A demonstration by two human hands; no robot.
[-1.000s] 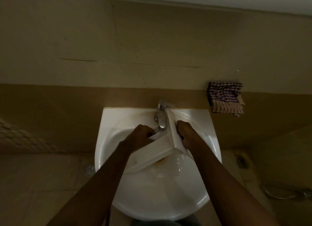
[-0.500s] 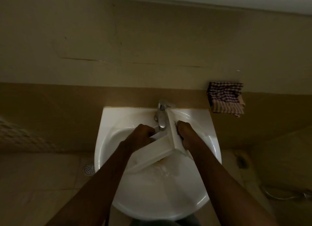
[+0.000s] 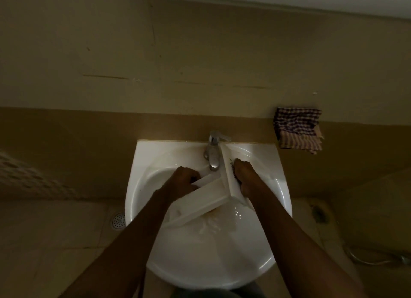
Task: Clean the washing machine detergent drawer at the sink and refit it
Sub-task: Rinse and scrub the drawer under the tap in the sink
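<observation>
A white detergent drawer (image 3: 206, 199) lies tilted across the white sink (image 3: 142, 164), its front panel pointing up towards the chrome tap (image 3: 214, 151). My left hand (image 3: 184, 179) grips the drawer's upper edge near the tap. On the right side of the front panel, my right hand (image 3: 243, 175) holds what looks like a dark brush (image 3: 232, 167), bristles against the panel. Water with a brownish tint lies in the basin below the drawer.
A checked cloth (image 3: 298, 129) hangs on the wall ledge to the right of the sink. A floor drain (image 3: 119, 220) sits left of the basin, and a hose (image 3: 373, 258) lies on the floor at the lower right. The room is dim.
Both hands and the drawer stay almost where they were. Only the water in the basin shifts a little.
</observation>
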